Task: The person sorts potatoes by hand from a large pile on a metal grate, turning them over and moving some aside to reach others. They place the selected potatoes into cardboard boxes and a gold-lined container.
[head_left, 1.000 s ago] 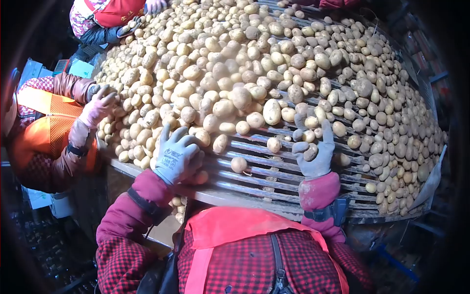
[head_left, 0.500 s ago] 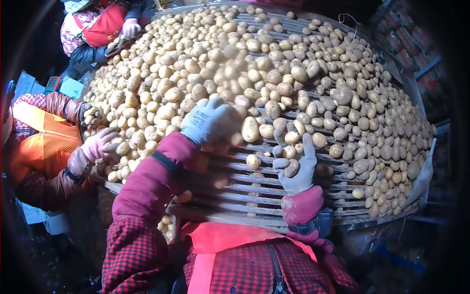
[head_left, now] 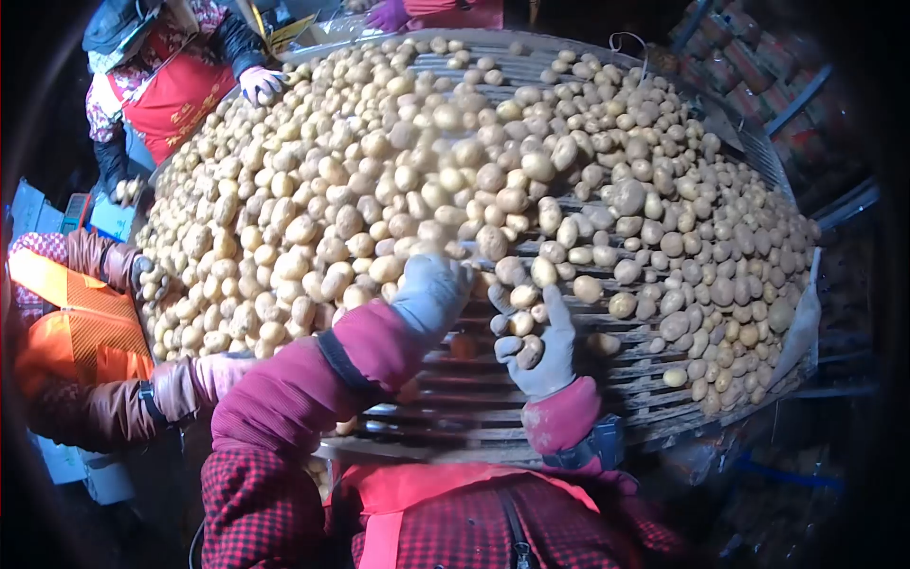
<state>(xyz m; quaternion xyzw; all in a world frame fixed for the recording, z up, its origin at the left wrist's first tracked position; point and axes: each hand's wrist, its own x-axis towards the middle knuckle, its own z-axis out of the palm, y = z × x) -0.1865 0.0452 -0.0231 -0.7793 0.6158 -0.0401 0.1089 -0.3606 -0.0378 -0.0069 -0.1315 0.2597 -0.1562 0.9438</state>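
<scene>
Two grey-gloved hands work over a slatted tabletop covered with a broad spread of potatoes. My left hand has just swung inward across the near edge of the spread and now sits close beside my right hand. That brings both hands to the same patch, where loose potatoes give way to bare slats; I judge that it puts the left within easy reach of the right palm.

The right palm faces up. Its fingers are spaced apart but curled around a few held potatoes, with the thumb raised on the far right. The left fingers are turned away from me, so I cannot tell whether they are together, apart or gripping.

The lowest held potato is slightly oval, its long axis seeming to slant up to the right; the others look nearly round and point no clear way. Across the spread, long axes run in mixed directions. A person in an orange vest stands at the left edge.
</scene>
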